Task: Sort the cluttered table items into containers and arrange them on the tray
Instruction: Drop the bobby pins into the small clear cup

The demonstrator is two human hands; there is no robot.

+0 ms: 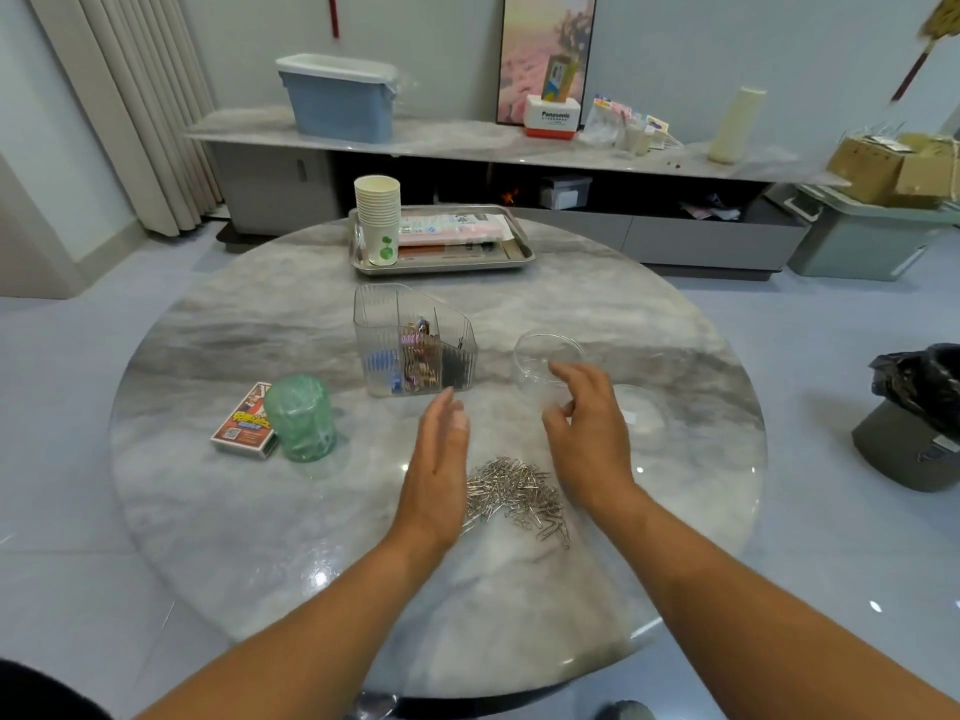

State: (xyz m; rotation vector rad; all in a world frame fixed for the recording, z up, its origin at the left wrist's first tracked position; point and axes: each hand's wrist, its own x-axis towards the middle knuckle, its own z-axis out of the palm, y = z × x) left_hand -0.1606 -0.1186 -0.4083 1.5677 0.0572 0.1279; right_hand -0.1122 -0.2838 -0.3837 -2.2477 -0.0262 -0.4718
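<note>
Left hand (439, 462) flat, fingers straight, at nine o'clock of the paper clips (514, 493); right hand (584, 426) loosely spread, holding nothing, possibly touching the clear jar (540, 356).

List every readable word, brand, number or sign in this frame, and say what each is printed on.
"Panasonic": on the red and white box on the sideboard.
Card box beside the green roll: printing and a QR code, too blurred to read.
Flat packets on the metal tray: print too small to read.
Paper cup stack: a green sprout picture, no words.
</note>
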